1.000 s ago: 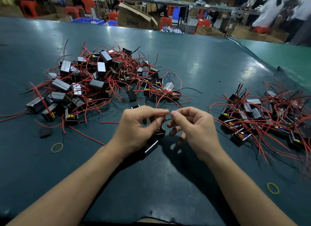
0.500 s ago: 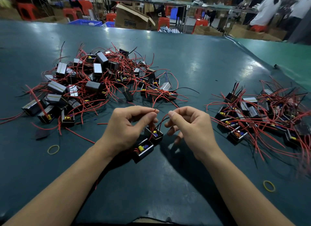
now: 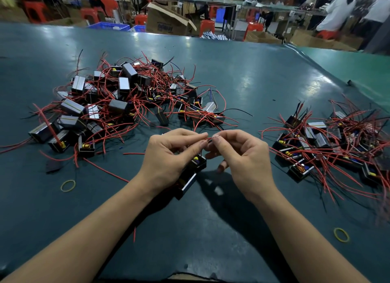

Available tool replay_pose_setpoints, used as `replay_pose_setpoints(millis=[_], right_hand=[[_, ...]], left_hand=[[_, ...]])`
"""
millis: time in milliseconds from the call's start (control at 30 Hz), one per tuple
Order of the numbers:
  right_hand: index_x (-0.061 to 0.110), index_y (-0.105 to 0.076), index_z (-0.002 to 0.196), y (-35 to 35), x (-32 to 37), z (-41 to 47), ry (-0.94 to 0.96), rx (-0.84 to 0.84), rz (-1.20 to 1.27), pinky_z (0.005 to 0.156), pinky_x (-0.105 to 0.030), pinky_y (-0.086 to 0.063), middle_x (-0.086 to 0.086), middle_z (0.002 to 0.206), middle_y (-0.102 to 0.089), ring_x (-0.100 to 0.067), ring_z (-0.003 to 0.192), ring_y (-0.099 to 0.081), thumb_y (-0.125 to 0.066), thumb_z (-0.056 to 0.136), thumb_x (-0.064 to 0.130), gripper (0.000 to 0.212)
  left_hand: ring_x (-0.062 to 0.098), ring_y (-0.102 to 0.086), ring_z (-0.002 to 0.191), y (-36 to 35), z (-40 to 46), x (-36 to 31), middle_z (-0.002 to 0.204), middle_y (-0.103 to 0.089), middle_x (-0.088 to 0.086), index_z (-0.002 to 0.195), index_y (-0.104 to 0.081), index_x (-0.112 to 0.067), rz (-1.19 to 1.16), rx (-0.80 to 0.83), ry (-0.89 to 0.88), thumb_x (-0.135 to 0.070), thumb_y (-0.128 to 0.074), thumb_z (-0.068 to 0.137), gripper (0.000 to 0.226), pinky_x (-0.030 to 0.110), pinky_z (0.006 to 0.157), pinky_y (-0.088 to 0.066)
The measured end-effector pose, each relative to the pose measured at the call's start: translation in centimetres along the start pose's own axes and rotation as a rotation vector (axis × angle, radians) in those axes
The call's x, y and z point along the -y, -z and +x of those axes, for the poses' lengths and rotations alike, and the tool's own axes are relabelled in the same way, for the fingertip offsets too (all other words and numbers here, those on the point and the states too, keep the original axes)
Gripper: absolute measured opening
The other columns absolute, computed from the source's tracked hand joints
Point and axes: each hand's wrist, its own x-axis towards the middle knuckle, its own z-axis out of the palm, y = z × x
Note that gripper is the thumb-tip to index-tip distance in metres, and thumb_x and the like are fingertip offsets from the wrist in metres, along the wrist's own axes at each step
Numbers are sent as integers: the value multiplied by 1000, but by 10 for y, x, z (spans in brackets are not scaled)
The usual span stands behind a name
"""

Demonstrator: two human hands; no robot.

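— Wires pinched at both sets of fingertips: which step is that?

— Joining two leads, I'd judge. The left hand [image 3: 175, 156] grips a red wire end [image 3: 205, 139] between thumb and forefinger. The right hand [image 3: 242, 156] pinches what looks like a dark lead [image 3: 215, 137] the same way, and the two tips meet between the thumbs.

— And the units themselves?

— One black box [image 3: 199, 164] sits just below the left fingers, and a second box [image 3: 187, 183] is half hidden under that palm. Whether they rest on the table [image 3: 211, 230] I cannot tell.

— So what does the next move need?

— Likely a small roll of the fingertips to twist the ends together, with a firm pinch so neither slips out. After that the pair probably belongs in the pile [image 3: 327, 141] well out from the right fingers, not the heap [image 3: 126, 99] beyond the left ones.
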Motion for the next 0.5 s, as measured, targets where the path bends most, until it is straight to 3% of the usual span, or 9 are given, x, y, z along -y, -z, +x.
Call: replay_pose_setpoints(millis=[267, 400, 500], right_hand=[[5, -66, 92, 1, 1, 2, -96, 25, 151, 46, -22, -50, -10, 81, -75, -23, 72, -72, -56, 94, 3, 10], [16, -68, 89, -2, -5, -1, 98, -36, -155, 47, -25, -52, -2, 79, -74, -18, 72, -72, -64, 92, 12, 7], [23, -67, 88, 0, -8, -3, 257, -58, -381, 50, -37, -56, 8, 76, -72, -16, 70, -71, -65, 91, 18, 6]], left_hand=[[30, -66, 81, 0, 2, -3, 88, -71, 8, 91, -77, -9, 18, 17, 46, -4, -70, 86, 10, 50, 69, -51], [36, -64, 78, -1, 0, -3, 82, -72, 10, 89, -76, -6, -5, -20, 99, -8, -70, 87, 6, 52, 70, -49], [39, -62, 79, -2, -1, -5, 84, -72, 9, 90, -75, -8, -35, -14, 90, -8, -70, 86, 6, 53, 67, -47]])
